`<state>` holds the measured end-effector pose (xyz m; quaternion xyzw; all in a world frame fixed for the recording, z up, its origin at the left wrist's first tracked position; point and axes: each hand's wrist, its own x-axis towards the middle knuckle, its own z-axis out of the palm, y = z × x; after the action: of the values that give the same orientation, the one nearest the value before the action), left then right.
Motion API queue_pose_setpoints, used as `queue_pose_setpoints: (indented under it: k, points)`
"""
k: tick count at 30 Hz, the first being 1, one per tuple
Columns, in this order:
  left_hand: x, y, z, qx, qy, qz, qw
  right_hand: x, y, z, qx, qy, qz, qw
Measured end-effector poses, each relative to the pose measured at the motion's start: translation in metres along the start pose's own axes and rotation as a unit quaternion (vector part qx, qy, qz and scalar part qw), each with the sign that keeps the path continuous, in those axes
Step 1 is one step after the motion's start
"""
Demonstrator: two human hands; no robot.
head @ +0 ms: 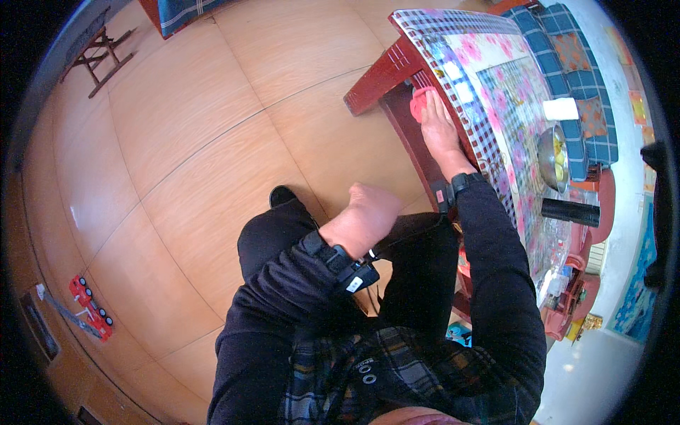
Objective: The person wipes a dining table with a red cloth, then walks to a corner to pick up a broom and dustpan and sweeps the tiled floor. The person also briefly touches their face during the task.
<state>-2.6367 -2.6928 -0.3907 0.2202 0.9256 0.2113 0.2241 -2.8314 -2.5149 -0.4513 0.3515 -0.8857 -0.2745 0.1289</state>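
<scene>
My right hand (439, 127) presses a pink cloth (420, 104) against the red wooden side of a low table (444, 98), just under its tabletop. Its fingers lie extended over the cloth and point toward the table's far leg (383, 77). Held above my knees, my left hand (368, 215) is slightly blurred and curled, with its back to the camera. The inside of that hand is hidden. A checked and floral cover (491, 101) lies over the tabletop.
On the table stand a metal bowl (545, 159) of food, a white paper roll (561, 109) and a black cylinder (570, 211). A red lower shelf (406, 130) runs beneath. A toy truck (91, 308) and a folding wooden stand (106, 58) are on the tiled floor.
</scene>
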Motion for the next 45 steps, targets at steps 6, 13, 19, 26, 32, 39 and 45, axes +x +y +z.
queue_pose_setpoints:
  k: [6, 13, 19, 26, 32, 39, 45]
  points:
    - [-0.02, -0.013, 0.0, 0.0, -0.007, 0.003, 1.0, -0.077, 0.015, 0.0, 0.012, -0.033, -0.037, 0.999]
    - [-0.041, -0.034, 0.009, 0.032, 0.004, -0.024, 0.999, -0.188, 0.021, -0.007, 0.145, -0.107, 0.069, 0.981]
    - [-0.051, -0.043, 0.014, 0.037, 0.043, 0.017, 0.998, -0.303, 0.034, -0.006, 0.289, -0.21, 0.214, 0.909]
    - [-0.033, -0.032, 0.01, 0.036, -0.06, -0.002, 0.998, -0.467, 0.042, 0.01, 0.178, -0.146, 0.196, 0.953]
    - [-0.012, -0.008, 0.004, 0.054, -0.112, 0.016, 0.992, -0.631, 0.02, 0.007, 0.084, -0.114, 0.332, 0.933]
    - [0.033, 0.03, 0.019, 0.109, -0.182, -0.015, 0.977, -0.801, -0.037, -0.004, 0.398, 0.012, 0.878, 0.266]
    - [0.054, 0.027, 0.057, 0.113, -0.207, -0.029, 0.971, -0.841, 0.005, -0.016, 0.261, 0.443, 0.854, 0.082]
